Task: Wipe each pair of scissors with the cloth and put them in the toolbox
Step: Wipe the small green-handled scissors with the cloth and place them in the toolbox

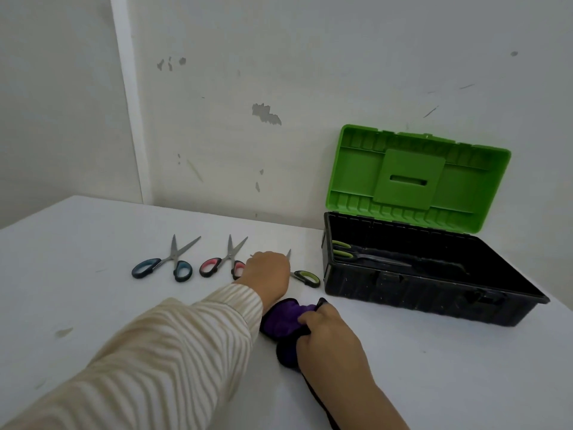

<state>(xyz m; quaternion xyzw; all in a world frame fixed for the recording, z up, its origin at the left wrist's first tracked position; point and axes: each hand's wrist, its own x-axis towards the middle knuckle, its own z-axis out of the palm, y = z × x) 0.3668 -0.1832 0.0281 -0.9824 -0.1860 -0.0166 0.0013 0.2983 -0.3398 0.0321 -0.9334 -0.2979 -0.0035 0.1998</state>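
View from a head-worn camera, looking down at a white table set against a scuffed wall. Three pairs of scissors lie in a row on it, blades parted and pointing away from the person. The blue-handled scissors are on the left and the pink-handled scissors are in the middle. The green-handled scissors are on the right, just beside an open toolbox with a black body and a raised green lid. A stored pair, also green-handled, already lies inside the toolbox, its handles at the left end.

The left grip, a bare hand in a striped sleeve, lies over the middle of the green-handled scissors. It hides the pivot and one handle. The other handle loop shows to its right, and the blade tips show beyond the knuckles. Its fingers are tucked out of sight, so it cannot be told whether they have closed on the scissors.

The right grip is curled tight round a bunched purple and black cloth, nearer the person and just beside the left wrist.

The step in hand looks like fetching the next pair for wiping, with one pair stowed and three still out. The next move calls for a firm hold on the handles, then lifting them clear and carrying the parted blades back to the waiting cloth
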